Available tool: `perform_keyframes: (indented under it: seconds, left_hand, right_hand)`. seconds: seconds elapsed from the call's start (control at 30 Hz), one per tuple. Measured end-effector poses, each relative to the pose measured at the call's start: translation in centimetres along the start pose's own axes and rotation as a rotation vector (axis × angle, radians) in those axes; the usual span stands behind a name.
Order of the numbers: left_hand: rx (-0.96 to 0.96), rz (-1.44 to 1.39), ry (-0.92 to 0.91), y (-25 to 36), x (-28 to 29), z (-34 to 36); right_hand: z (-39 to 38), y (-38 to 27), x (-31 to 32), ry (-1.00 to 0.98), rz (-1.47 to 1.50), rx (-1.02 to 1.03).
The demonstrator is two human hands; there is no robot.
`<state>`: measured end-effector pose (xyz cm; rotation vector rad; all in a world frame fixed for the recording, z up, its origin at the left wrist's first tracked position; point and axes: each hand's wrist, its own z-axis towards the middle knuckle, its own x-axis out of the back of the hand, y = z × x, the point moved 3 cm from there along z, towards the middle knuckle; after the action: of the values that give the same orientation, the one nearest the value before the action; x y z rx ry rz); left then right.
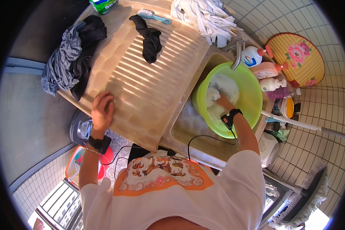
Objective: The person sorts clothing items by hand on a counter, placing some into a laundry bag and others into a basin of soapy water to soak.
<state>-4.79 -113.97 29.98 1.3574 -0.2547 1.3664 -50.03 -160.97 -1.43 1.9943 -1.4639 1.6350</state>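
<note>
My left hand [102,112] rests on the near left edge of the ribbed washboard counter [142,111], fingers slightly bent and apart, holding nothing. My right hand [223,102] reaches into a lime green basin [253,109] in the sink. Its fingers close on a wet, bunched white cloth [212,94] amid foamy water [228,86]; foam partly hides the fingertips. A black sock [151,40] lies on the ribs, and a blue-handled scrub brush [154,16] is beyond it.
Grey and black clothes [71,57] lie at the counter's left edge. White cloths [207,17] are heaped behind the sink. A metal faucet [237,55] overhangs the basin. Pump bottles [266,70] line the right wall, with a white pole [291,119] and a broom [306,193] nearby.
</note>
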Motion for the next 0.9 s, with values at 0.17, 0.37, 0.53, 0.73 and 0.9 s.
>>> perform_keyframes:
  seconds: [0.17, 0.37, 0.53, 0.73, 0.9]
  left_hand:
    - [0.109, 0.01, 0.007, -0.3, 0.5, -2.4]
    - [0.041, -0.027, 0.02, 0.3, -0.3, -0.4]
    - [0.118, -0.002, 0.012, -0.7, 0.3, -2.1]
    - [0.04, 0.04, 0.072, -1.2, 2.5, -2.7]
    - [-0.019, 0.008, 0.088, -2.1, 4.4, -3.1]
  right_hand:
    - [-1.2, -6.0, 4.1, -0.395, 0.703, -0.461]
    - [-3.7, -1.1, 10.5, 0.205, -0.248, -0.067]
    - [-6.1, -13.6, 10.1, -0.25, -0.365, 0.206]
    - [-5.5, -14.0, 3.0, -0.413, -0.773, 0.325]
    - [-1.0, -7.7, 0.5, -0.203, -0.732, 0.502]
